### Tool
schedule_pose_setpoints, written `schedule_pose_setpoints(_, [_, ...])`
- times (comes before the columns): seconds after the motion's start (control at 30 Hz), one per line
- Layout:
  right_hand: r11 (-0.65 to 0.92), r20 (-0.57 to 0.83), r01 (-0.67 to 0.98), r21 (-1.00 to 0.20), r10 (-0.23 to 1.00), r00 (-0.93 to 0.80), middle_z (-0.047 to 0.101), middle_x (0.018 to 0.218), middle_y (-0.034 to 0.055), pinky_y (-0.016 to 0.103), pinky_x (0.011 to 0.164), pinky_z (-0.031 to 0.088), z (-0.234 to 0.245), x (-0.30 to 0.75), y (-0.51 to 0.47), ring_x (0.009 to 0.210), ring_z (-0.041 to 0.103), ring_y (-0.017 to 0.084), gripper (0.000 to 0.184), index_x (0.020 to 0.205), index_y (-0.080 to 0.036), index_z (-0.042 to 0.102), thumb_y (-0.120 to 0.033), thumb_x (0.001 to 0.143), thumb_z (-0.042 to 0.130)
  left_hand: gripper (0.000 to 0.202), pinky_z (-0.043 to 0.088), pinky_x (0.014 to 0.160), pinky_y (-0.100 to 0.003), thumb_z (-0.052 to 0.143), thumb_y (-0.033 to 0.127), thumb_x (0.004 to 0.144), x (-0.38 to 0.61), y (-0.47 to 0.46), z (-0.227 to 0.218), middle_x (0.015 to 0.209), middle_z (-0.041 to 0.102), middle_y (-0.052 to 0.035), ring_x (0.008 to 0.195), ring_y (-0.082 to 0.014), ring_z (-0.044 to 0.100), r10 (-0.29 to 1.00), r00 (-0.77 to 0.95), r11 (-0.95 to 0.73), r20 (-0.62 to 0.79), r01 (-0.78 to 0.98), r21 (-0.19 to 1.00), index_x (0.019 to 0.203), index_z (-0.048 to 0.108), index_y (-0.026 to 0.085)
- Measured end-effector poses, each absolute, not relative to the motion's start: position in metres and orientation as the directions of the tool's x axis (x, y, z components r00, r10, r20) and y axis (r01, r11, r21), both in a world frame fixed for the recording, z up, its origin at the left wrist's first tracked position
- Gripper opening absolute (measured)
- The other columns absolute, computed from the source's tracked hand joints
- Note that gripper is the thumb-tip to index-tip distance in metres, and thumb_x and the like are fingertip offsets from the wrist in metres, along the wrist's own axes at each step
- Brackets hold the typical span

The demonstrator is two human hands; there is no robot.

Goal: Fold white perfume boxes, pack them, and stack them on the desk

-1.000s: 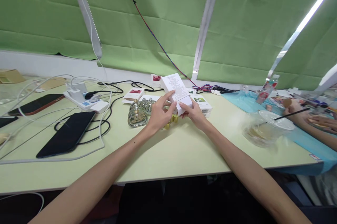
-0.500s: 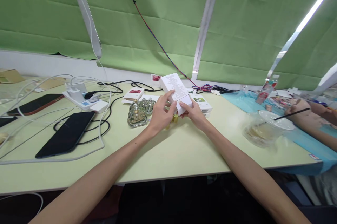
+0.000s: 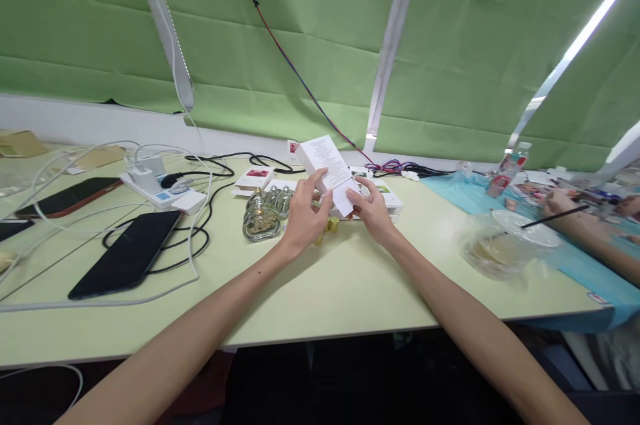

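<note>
A white printed carton (image 3: 325, 158) is held up above the table, tilted, with its end flap (image 3: 343, 198) toward me. My left hand (image 3: 307, 212) is closed around the carton's left side, thumb near the flap. At the carton's lower right end, my right hand (image 3: 373, 212) pinches the flap edge between thumb and fingers. Glass perfume bottles (image 3: 261, 222) stand just left of my left hand. Small gold caps (image 3: 333, 224) lie on the table below the carton. Behind my right hand lies a white box with a green picture (image 3: 390, 197), partly hidden.
A dark phone (image 3: 127, 255), white cables and a power strip (image 3: 150, 188) occupy the left. To the right stand a lidded drink cup (image 3: 500, 245) with a black straw and a clear bottle (image 3: 509, 168). Another person's hands (image 3: 565, 205) work over blue sheeting (image 3: 450, 188).
The carton has shifted slightly left, and more of its end flap shows. My right hand's fingers have moved along the flap. The other person's hands have moved as well.
</note>
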State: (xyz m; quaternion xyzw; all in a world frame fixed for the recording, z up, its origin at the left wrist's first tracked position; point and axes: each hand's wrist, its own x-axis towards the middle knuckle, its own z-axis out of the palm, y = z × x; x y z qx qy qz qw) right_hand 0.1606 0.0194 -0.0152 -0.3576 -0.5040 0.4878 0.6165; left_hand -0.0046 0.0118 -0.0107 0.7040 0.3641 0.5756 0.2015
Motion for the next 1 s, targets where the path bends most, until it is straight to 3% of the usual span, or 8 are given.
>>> schedule_pose_setpoints(0.27, [0.406, 0.413, -0.242, -0.881, 0.91, 0.024, 0.064, 0.062, -0.0069, 0.028, 0.051, 0.047, -0.015, 0.164, 0.018, 0.047, 0.057, 0.012, 0.062, 0.12, -0.022, 0.048, -0.046, 0.072, 0.08, 0.046, 0.062, 0.064, -0.025, 0.058, 0.035, 0.093, -0.005, 0.015, -0.01, 0.12, 0.06, -0.0098, 0.079, -0.0129, 0.065, 0.785, 0.04, -0.608, 0.618, 0.235, 0.758, 0.137, 0.053, 0.025])
schedule_pose_setpoints(0.43, [0.485, 0.498, -0.232, -0.843, 0.867, 0.006, 0.061, 0.058, -0.0081, 0.029, 0.054, 0.047, -0.016, 0.164, 0.014, 0.05, 0.058, 0.014, 0.053, 0.123, -0.023, 0.049, -0.039, 0.078, 0.072, 0.049, 0.062, 0.053, -0.023, 0.061, 0.037, 0.09, -0.004, 0.013, -0.004, 0.108, 0.061, -0.0086, 0.073, -0.0136, 0.067, 0.85, 0.016, -0.524, 0.526, 0.106, 0.845, 0.136, 0.053, 0.023])
schedule_pose_setpoints(0.77, [0.55, 0.557, -0.162, -0.82, 0.83, -0.002, 0.065, 0.066, -0.0058, 0.03, 0.059, 0.046, -0.014, 0.162, 0.006, 0.055, 0.058, 0.014, 0.053, 0.119, -0.025, 0.051, -0.017, 0.068, 0.06, 0.05, 0.063, 0.053, -0.025, 0.063, 0.037, 0.088, -0.005, 0.013, -0.003, 0.103, 0.061, -0.0068, 0.071, -0.0134, 0.067, 0.875, 0.003, -0.483, 0.483, 0.051, 0.874, 0.136, 0.053, 0.024])
schedule_pose_setpoints(1.0, [0.536, 0.531, -0.076, -0.841, 0.844, 0.074, 0.063, 0.064, -0.0068, 0.029, 0.054, 0.044, -0.01, 0.159, 0.004, 0.049, 0.055, 0.012, 0.038, 0.111, -0.024, 0.054, -0.03, 0.075, 0.065, 0.048, 0.062, 0.052, -0.023, 0.062, 0.038, 0.088, -0.004, 0.01, -0.002, 0.106, 0.065, -0.0074, 0.067, -0.0122, 0.067, 0.862, 0.026, -0.506, 0.507, 0.105, 0.856, 0.133, 0.056, 0.022])
